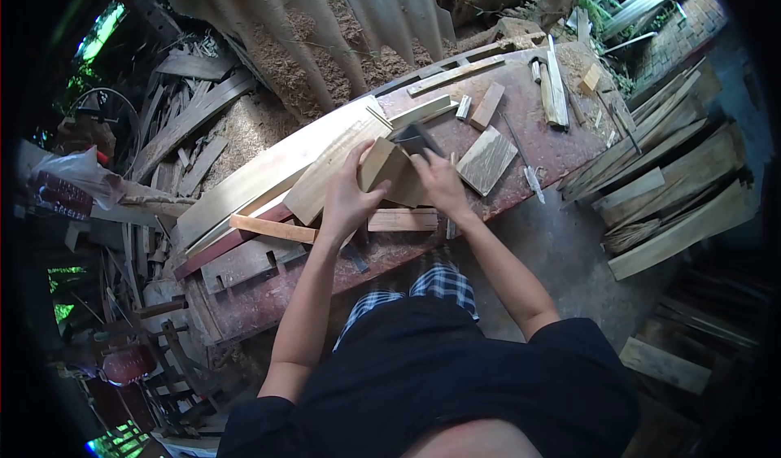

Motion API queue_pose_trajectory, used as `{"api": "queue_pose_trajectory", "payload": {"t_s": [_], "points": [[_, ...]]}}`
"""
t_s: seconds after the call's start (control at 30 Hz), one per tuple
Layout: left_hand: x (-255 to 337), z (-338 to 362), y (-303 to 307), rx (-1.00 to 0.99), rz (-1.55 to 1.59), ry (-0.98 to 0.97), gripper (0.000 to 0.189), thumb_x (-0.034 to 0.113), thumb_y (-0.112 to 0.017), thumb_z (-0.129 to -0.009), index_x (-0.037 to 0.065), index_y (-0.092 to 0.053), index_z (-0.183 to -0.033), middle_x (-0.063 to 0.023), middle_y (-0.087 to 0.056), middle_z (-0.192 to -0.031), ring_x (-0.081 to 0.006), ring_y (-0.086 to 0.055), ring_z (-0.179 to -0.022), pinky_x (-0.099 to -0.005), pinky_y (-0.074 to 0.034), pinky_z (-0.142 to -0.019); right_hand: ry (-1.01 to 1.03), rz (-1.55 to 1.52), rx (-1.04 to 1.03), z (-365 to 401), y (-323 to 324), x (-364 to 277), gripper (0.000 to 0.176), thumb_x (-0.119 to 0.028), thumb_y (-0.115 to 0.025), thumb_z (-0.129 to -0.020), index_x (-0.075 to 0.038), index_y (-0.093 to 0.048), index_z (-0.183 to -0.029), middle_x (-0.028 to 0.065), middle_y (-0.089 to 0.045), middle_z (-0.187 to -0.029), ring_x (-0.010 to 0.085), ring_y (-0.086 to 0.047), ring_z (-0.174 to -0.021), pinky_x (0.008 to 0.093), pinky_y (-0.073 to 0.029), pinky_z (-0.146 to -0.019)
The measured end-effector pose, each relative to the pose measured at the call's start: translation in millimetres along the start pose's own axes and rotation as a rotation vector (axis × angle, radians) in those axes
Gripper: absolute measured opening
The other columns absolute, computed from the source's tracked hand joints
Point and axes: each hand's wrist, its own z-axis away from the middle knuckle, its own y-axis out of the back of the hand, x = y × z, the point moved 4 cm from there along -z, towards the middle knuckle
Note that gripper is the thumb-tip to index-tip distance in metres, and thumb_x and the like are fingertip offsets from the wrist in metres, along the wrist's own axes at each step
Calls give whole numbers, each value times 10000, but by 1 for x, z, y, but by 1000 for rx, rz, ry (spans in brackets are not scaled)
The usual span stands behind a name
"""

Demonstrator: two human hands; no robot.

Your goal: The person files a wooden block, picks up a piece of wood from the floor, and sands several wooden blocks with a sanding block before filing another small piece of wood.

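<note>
My left hand (351, 194) grips a pale wooden block (376, 162), with the thumb on its near side and the fingers along its left edge. Close by on the right, my right hand (442, 185) is closed on a dark grey flat piece (416, 139), which meets the block's upper right side. I cannot tell what kind of tool this piece is. Beneath both hands lie a wide pale board (313, 188) and a short wooden piece (403, 220). A narrow orange-brown strip (272, 229) ends beside my left wrist.
The worn reddish workbench (252, 299) carries long planks (236, 189), a grey-faced block (486, 161), a small brown block (487, 106) and a thin chisel-like tool (525, 159). Stacked boards (651, 185) stand at the right. Corrugated sheeting (285, 27) and sawdust lie behind the bench.
</note>
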Motion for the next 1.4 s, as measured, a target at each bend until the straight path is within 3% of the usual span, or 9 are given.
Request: {"api": "queue_pose_trajectory", "payload": {"t_s": [0.13,0.3,0.47,0.77,1.03,1.1,1.23,1.3,1.4], "points": [[-24,22,24,23,-30,82,494,100,-742,-770,-33,-581,-1218,-207,-697,-1049,-273,-700,-931,-347,-535,-820,-36,-110,-183,16,-12,-44,373,-300,-493,-994,6,-632,-1155,280,-663,-997,453,-636,-948,480,-506,-843],[-55,52,42,112,213,244,494,77,-721,-807,-38,-546,-1254,-141,-696,-1052,-193,-669,-949,-314,-520,-834,-246,212,-229,32,-39,88,313,-243,-474,-984,8,-638,-1074,258,-671,-890,448,-648,-861,531,-520,-758],[-79,76,31,65,181,269,525,20,-698,-768,-33,-537,-1265,-133,-677,-1072,-195,-650,-970,-309,-505,-860,426,-117,-230,55,-57,-73,381,-36,-460,-879,22,-590,-1232,213,-607,-1266,335,-573,-1206,383,-446,-1056],[-96,103,28,49,47,321,343,121,-799,-786,-32,-673,-1065,-94,-728,-923,-149,-666,-851,-304,-518,-806,-185,344,-303,33,-51,137,401,-306,-460,-985,7,-615,-1183,274,-669,-946,454,-638,-923,505,-509,-805],[-113,121,47,448,733,438,397,148,-758,-835,20,-609,-1180,-77,-665,-1071,-181,-671,-915,-327,-573,-780,108,26,-86,23,-44,63,364,-190,-514,-980,-5,-560,-1291,261,-581,-1271,414,-531,-1218,441,-433,-1027],[-132,136,51,496,865,507,443,180,-749,-844,30,-575,-1223,-78,-644,-1118,-200,-659,-971,-346,-574,-800,-258,132,-126,1,-40,111,393,-306,-491,-983,-16,-600,-1225,281,-630,-1148,440,-586,-1102,483,-468,-917],[-139,157,51,575,1176,656,536,246,-725,-864,60,-491,-1308,-117,-605,-1207,-289,-648,-1054,-450,-590,-885,-265,-130,-111,-7,-17,118,395,-309,-485,-997,2,-610,-1204,190,-700,-1011,322,-666,-956,414,-487,-838],[-139,158,49,535,1195,680,530,247,-723,-866,58,-494,-1305,-125,-608,-1208,-299,-645,-1064,-458,-592,-881,-194,-424,-203,-2,-21,99,344,-290,-476,-1037,0,-619,-1154,48,-681,-986,119,-605,-860,307,-489,-780],[-141,156,42,509,1217,707,525,242,-725,-864,50,-499,-1296,-140,-613,-1205,-315,-642,-1076,-471,-591,-885,-175,-526,-187,-3,-16,80,379,-298,-489,-1032,7,-588,-1234,36,-655,-1054,107,-566,-952,281,-457,-865]]}}
